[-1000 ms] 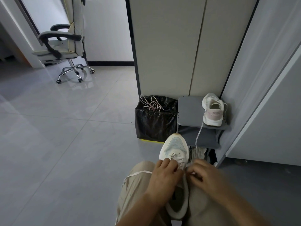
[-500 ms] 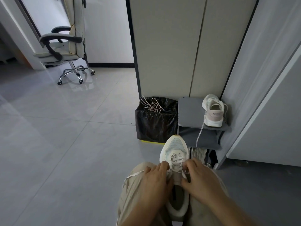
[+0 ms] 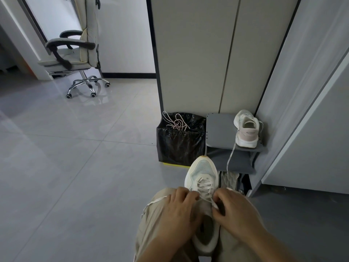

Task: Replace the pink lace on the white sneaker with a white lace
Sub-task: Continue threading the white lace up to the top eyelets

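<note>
A white sneaker (image 3: 203,170) lies between my knees, toe pointing away, with a white lace (image 3: 204,186) crossed through its lower eyelets. My left hand (image 3: 178,210) rests on the shoe's left side, fingertips at the lace. My right hand (image 3: 233,209) pinches a white lace end at the shoe's right side. A pink lace (image 3: 176,122) lies coiled on top of a black bin bag (image 3: 179,144). A second white sneaker (image 3: 247,129) stands on a grey shelf (image 3: 219,129), a pale lace hanging from it.
Beige cabinet doors (image 3: 207,53) rise behind the bin and shelf. A grey wall panel (image 3: 311,91) stands at the right. An office chair (image 3: 75,53) on casters is at the back left. Grey tiled floor (image 3: 66,167) spreads to the left.
Both hands have slid back along the shoe towards me, uncovering more of the crossed white lace. My right hand now pinches a lace end.
</note>
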A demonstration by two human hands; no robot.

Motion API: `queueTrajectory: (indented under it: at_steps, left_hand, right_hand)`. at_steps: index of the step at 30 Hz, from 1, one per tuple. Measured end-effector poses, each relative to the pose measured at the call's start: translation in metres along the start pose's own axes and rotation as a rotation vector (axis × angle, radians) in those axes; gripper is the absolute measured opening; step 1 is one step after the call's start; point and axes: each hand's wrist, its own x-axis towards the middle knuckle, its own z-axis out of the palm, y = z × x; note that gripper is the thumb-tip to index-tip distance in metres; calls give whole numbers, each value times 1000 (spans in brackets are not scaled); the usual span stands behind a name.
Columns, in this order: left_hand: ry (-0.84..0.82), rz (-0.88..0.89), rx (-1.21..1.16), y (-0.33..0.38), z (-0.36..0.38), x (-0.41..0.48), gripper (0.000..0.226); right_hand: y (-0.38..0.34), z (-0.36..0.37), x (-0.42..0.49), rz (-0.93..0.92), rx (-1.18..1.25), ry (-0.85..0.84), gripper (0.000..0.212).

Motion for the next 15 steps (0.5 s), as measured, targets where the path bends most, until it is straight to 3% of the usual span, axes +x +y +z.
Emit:
queueTrajectory:
  at_steps: [2, 6, 8, 15]
  left_hand:
    - [-2, 76, 131, -3, 11, 2, 50]
    - [253, 281, 86, 6, 9, 12, 7]
    - [329, 323, 47, 9, 8, 13, 3]
    - [243, 357, 49, -5, 16, 0, 10]
  right_hand:
    - [-2, -2, 0, 14, 15, -4, 16]
    - [-3, -7, -2, 40, 43, -30, 13]
    - [0, -5, -3, 57, 70, -44, 15]
    - [13, -26, 1, 49, 41, -214, 25]
